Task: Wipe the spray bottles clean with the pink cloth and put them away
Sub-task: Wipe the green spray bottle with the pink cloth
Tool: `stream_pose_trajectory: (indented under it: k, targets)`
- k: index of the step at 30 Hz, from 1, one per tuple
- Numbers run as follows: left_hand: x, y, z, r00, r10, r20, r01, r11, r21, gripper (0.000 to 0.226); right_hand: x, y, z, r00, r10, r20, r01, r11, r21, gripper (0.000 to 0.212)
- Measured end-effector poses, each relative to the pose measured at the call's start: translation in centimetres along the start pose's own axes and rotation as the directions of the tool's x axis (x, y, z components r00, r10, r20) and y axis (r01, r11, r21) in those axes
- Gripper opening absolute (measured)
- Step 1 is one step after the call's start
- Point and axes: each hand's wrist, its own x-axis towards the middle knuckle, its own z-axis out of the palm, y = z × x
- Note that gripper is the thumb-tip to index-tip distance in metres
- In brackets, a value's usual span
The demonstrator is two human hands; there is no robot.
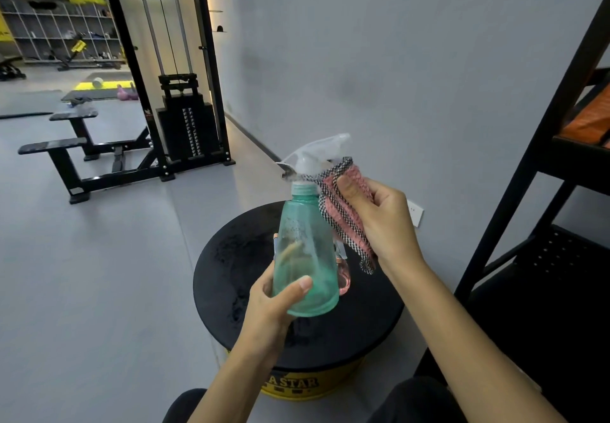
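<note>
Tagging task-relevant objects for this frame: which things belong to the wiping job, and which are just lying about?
Job:
- green spray bottle, gripped by left hand
- pink cloth, held at its neck by right hand
- pink spray bottle, partly hidden behind

Lying about:
- black round stand
- weight machine
- bench
- black rack
- wall socket

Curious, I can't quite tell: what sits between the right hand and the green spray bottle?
The pink cloth, checkered along its edge: the right hand grips it against the neck of the green spray bottle, as the head view shows.
</note>
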Motion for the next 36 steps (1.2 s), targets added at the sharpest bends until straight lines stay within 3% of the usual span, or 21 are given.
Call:
stream_pose_trajectory:
  k: [6,10,16,22,30,36]
  targets:
    - [0.1,0.6,-0.2,0.999,0.024,0.022,-0.026,0.995,0.101,0.06,0.7,-1.1,-0.1,1.0,-0.005,-0.013,0.005,1.0,-0.02,0.074]
    - [-0.2,0.2,0.0,1.0,0.015,0.021,-0.017,0.995,0.102,0.067,1.4,-2.1,0.4,0.999,-0.047,-0.019,0.046,0.998,-0.044,0.061]
    - [-0.2,0.4,-0.4,1.0,-0.01,0.014,0.01,1.0,0.013,0.063,-0.5,-0.4,0.0,0.999,0.018,0.038,-0.018,1.0,-0.021,0.068]
    - [-0.3,-0.2,-0.1,1.0,-0.014,0.002,0.014,0.994,0.107,0.066,1.0,-1.2,0.0,1.0,0.001,-0.002,-0.001,1.0,-0.003,0.088]
    - [-0.3,0.4,0.2,1.0,0.002,0.018,-0.002,1.0,0.0,0.068,0.1,-0.5,0.4,0.999,0.018,0.042,-0.019,1.0,0.012,0.067]
    - [-0.4,0.3,0.1,1.0,0.005,0.022,-0.007,0.997,0.083,0.063,0.8,-1.2,0.2,1.0,-0.002,0.021,0.002,1.0,0.007,0.086]
